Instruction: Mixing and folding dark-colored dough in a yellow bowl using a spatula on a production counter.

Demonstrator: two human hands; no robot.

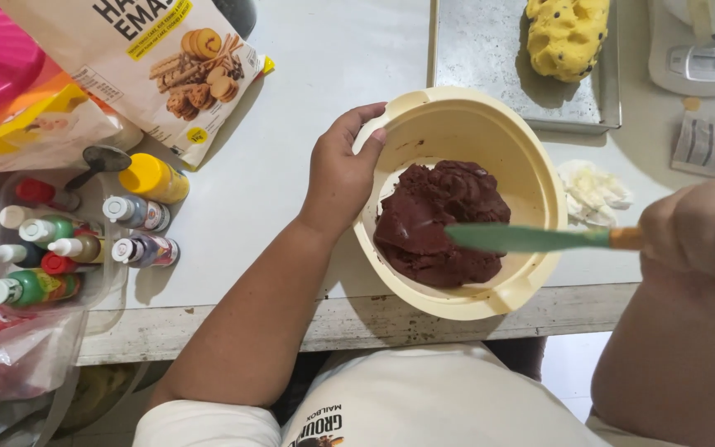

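A cream plastic bowl [531, 165] sits at the table's front edge, tilted toward me, with a lump of dark brown dough [440, 219] inside. My left hand [341, 170] grips the bowl's left rim, thumb over the edge. My right hand [693, 228] holds the wooden handle of a green spatula [531, 238], whose blade lies across the dough.
A metal tray [490, 58] at the back holds a yellow dough lump [568, 33] with dark chips. A white scale [701, 58] stands far right. Crumpled white paper [593, 190] lies beside the bowl. Left: several small colouring bottles [59, 240] in a clear tub, a flour bag [159, 58].
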